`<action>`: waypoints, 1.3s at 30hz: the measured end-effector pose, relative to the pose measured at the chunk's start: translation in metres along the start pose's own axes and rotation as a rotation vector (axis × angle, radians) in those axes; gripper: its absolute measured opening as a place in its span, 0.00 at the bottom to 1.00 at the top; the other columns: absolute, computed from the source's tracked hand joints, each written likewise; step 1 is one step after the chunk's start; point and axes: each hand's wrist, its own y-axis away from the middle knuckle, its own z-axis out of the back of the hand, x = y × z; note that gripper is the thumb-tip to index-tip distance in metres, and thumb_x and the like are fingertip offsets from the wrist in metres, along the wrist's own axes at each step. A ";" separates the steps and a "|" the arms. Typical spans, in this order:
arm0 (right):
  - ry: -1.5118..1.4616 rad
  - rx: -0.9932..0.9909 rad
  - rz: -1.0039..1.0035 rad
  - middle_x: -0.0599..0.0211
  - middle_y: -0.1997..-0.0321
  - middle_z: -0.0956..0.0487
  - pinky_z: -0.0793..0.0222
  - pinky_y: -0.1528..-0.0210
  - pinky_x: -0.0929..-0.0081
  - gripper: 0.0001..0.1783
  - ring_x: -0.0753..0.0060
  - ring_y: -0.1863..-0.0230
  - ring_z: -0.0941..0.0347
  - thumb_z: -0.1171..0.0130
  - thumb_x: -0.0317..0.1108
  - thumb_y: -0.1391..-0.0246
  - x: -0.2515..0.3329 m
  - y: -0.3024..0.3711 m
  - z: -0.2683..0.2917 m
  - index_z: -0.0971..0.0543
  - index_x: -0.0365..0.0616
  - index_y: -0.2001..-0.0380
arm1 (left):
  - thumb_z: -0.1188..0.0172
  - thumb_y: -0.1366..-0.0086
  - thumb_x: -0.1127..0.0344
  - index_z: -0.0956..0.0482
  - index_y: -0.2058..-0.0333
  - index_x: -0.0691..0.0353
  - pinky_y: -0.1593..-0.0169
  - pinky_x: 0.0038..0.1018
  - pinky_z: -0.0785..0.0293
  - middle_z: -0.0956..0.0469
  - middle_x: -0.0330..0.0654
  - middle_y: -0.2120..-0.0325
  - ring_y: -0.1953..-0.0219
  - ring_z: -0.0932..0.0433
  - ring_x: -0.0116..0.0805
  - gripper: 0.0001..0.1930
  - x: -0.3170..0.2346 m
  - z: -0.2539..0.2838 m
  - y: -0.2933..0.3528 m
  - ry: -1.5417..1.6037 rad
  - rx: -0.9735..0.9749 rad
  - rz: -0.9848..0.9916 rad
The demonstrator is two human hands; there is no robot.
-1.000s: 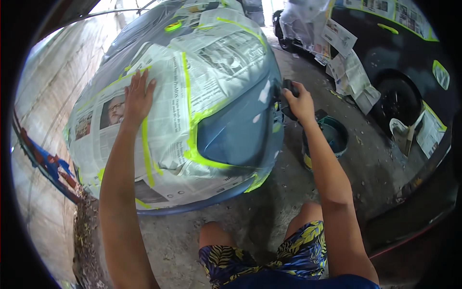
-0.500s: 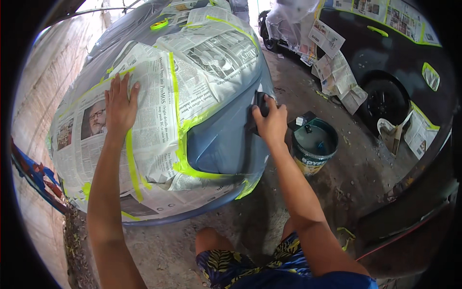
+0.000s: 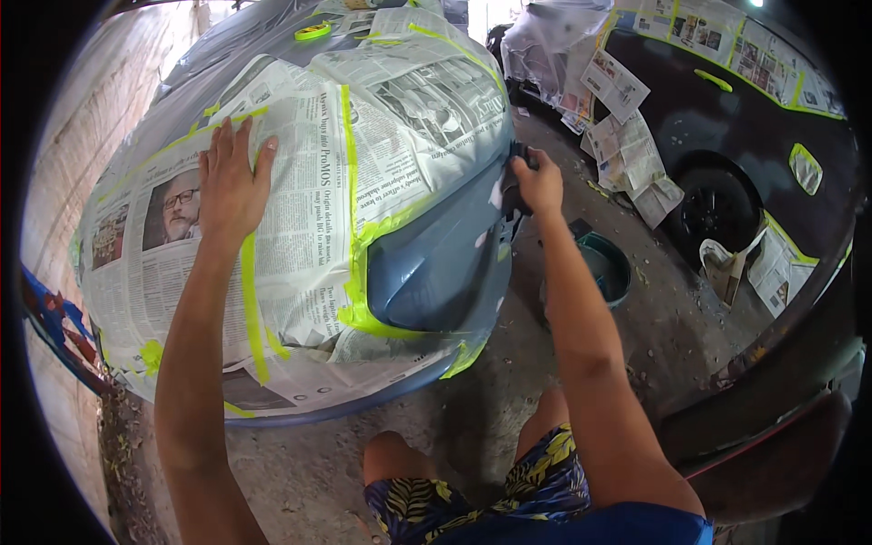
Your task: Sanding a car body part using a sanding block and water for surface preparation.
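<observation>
My left hand (image 3: 231, 193) lies flat, fingers spread, on the newspaper (image 3: 295, 195) that masks the car's rounded end. My right hand (image 3: 542, 186) grips a black sanding block (image 3: 514, 193) against the right edge of the bare blue-grey panel (image 3: 436, 241); fingers partly hide the block. Pale patches show on the paint beside it. Bright yellow-green masking tape (image 3: 358, 291) borders this panel and holds the newspaper sheets.
A dark bucket (image 3: 627, 272) stands on the floor beyond my right forearm. Further right is a dark car (image 3: 654, 73) with newspaper taped on it and loose sheets hanging. A roll of green tape (image 3: 312, 32) rests on the plastic-covered car. A pale sheet wall (image 3: 91, 182) rises at left.
My right hand has moved up and right with the sanding block, from the panel's face to its far right edge. The left hand stays on the newspaper. The view has shifted slightly.
</observation>
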 end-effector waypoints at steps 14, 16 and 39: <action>0.089 -0.070 0.030 0.36 0.55 0.23 0.28 0.46 0.49 0.30 0.35 0.50 0.25 0.35 0.54 0.49 -0.005 0.015 -0.008 0.20 0.48 0.46 | 0.56 0.25 0.41 0.35 0.33 0.60 0.26 0.51 0.54 0.41 0.57 0.31 0.27 0.46 0.53 0.34 0.000 0.000 0.001 -0.018 -0.009 -0.022; 0.068 -0.123 0.081 0.35 0.56 0.24 0.28 0.47 0.49 0.31 0.34 0.51 0.26 0.35 0.54 0.50 -0.001 0.026 -0.006 0.20 0.48 0.47 | 0.56 0.25 0.41 0.35 0.33 0.60 0.26 0.51 0.54 0.41 0.57 0.30 0.27 0.46 0.53 0.34 0.000 -0.001 0.000 -0.018 -0.020 -0.017; 0.090 -0.082 0.043 0.37 0.56 0.19 0.27 0.45 0.53 0.31 0.39 0.49 0.22 0.36 0.55 0.51 -0.026 -0.033 -0.021 0.19 0.49 0.47 | 0.55 0.25 0.42 0.35 0.33 0.60 0.26 0.52 0.54 0.42 0.57 0.30 0.26 0.47 0.53 0.33 -0.003 0.002 0.000 -0.038 0.012 -0.008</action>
